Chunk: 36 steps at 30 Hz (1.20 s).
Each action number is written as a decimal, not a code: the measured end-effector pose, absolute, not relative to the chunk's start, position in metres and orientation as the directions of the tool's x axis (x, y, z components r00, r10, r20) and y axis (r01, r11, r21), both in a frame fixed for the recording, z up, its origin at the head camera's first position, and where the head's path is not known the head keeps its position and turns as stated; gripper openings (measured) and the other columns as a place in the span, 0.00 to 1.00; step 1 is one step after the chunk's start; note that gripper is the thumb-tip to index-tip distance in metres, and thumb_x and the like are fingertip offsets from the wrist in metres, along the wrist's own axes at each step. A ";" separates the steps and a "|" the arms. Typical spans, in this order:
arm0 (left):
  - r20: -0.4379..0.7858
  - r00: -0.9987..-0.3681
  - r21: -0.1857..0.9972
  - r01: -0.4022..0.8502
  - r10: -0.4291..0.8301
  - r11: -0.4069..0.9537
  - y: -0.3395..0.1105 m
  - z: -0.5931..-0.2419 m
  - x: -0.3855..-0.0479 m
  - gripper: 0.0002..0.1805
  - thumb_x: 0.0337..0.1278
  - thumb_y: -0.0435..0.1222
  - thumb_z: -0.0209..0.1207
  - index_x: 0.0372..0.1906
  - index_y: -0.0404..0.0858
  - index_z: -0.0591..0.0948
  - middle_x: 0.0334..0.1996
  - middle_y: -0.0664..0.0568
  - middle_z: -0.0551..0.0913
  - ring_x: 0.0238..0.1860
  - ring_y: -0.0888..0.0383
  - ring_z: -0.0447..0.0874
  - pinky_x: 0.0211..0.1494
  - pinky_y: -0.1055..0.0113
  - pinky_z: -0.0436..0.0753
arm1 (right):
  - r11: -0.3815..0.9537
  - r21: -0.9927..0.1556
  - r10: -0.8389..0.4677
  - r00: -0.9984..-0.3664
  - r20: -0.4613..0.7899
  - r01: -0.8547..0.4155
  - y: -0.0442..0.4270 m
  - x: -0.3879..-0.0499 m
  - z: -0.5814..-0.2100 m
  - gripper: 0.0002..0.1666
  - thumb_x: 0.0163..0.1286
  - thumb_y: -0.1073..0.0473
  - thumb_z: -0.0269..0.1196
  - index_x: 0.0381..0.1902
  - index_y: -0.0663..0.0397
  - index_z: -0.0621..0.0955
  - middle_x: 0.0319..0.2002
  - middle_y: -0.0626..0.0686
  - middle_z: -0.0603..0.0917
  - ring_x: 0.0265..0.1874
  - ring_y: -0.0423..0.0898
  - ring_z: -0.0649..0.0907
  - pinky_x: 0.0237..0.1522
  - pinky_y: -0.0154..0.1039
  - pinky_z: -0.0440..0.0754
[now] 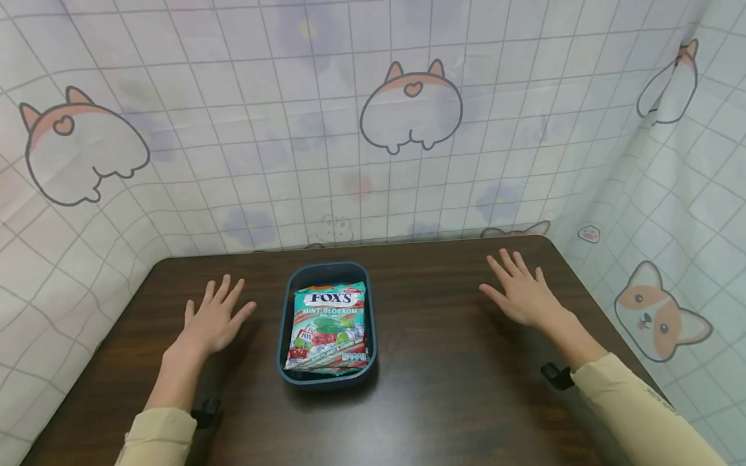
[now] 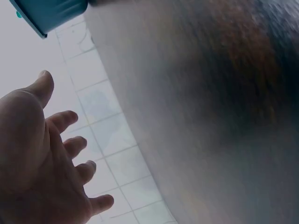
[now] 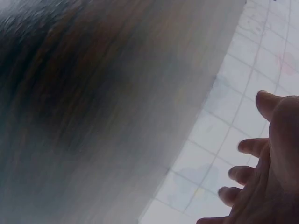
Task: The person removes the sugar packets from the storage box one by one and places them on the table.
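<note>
A: How is the left hand [image 1: 211,325] held?

B: With its fingers spread apart and nothing gripped; its thumb is angled to between 1 and 2 o'clock. The right hand [image 1: 522,300] is likewise held with fingers apart and nothing between them.

A: Which is placed nearer to the Fox's Mint Blossom candy packet [image 1: 328,325]?

B: The left, plainly. From it the packet is found at about 3 o'clock, and no contact is made. From the right hand it is found just below 9 o'clock, across a wider stretch of counter [image 1: 437,369].

A: And how is the packet contained?

B: It is laid face up in a rounded blue tub [image 1: 332,384], by whose rim it is ringed. Whether a second packet is hidden underneath cannot be told.

A: Along which line is its length set?

B: Roughly 12 to 6 o'clock, with the brand name at the 12 end. The same line is followed by the tub, so that one of its long sides is presented to each hand.
</note>
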<state>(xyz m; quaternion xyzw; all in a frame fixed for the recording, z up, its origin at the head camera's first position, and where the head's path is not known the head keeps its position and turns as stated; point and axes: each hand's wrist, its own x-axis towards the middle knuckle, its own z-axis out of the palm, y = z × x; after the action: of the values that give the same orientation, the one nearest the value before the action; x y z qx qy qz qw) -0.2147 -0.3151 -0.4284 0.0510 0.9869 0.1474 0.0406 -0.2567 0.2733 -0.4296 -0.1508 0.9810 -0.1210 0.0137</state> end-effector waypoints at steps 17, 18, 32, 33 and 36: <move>0.091 -0.991 0.335 0.127 0.102 0.933 -0.293 -0.426 -0.209 0.39 0.79 0.58 0.43 0.78 0.33 0.61 0.74 0.26 0.57 0.71 0.24 0.56 0.63 0.23 0.55 | 0.829 -0.426 -0.293 -0.929 0.224 -0.364 0.253 -0.249 -0.428 0.28 0.80 0.51 0.57 0.66 0.68 0.74 0.70 0.72 0.68 0.67 0.71 0.69 0.63 0.68 0.68; 0.104 -0.989 0.339 0.137 0.108 0.931 -0.292 -0.425 -0.209 0.39 0.79 0.58 0.44 0.78 0.33 0.62 0.73 0.26 0.59 0.70 0.24 0.57 0.63 0.23 0.56 | 0.818 -0.438 -0.293 -0.926 0.238 -0.372 0.252 -0.248 -0.428 0.27 0.80 0.52 0.58 0.65 0.68 0.75 0.68 0.71 0.70 0.66 0.70 0.71 0.63 0.67 0.69; 0.162 -0.981 0.541 0.177 0.105 0.822 -0.274 -0.423 -0.202 0.35 0.81 0.53 0.45 0.73 0.29 0.68 0.70 0.29 0.65 0.68 0.29 0.64 0.66 0.30 0.64 | 0.642 -0.659 -0.266 -0.920 0.287 -0.391 0.231 -0.235 -0.426 0.16 0.79 0.55 0.61 0.56 0.59 0.82 0.51 0.60 0.85 0.52 0.60 0.83 0.51 0.58 0.82; 0.166 -0.981 0.558 0.181 0.105 0.810 -0.273 -0.423 -0.201 0.34 0.81 0.53 0.45 0.73 0.29 0.68 0.69 0.29 0.66 0.68 0.29 0.65 0.66 0.31 0.65 | 0.634 -0.670 -0.263 -0.923 0.282 -0.385 0.229 -0.235 -0.426 0.16 0.79 0.55 0.61 0.56 0.59 0.82 0.51 0.59 0.85 0.52 0.60 0.83 0.51 0.58 0.82; 0.180 -0.979 0.597 0.187 0.097 0.780 -0.268 -0.424 -0.201 0.33 0.81 0.53 0.44 0.72 0.30 0.69 0.67 0.32 0.69 0.66 0.33 0.69 0.64 0.33 0.68 | 0.619 -0.694 -0.259 -0.929 0.264 -0.369 0.225 -0.234 -0.426 0.17 0.79 0.54 0.60 0.57 0.58 0.81 0.52 0.59 0.85 0.52 0.60 0.84 0.51 0.60 0.81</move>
<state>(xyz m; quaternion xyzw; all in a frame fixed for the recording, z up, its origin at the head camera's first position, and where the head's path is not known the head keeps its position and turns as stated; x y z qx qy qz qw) -0.2005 -0.2676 -0.4237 0.0754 0.9408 0.3231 -0.0698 -0.2338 0.2249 -0.4263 -0.1750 0.8970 -0.4001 -0.0688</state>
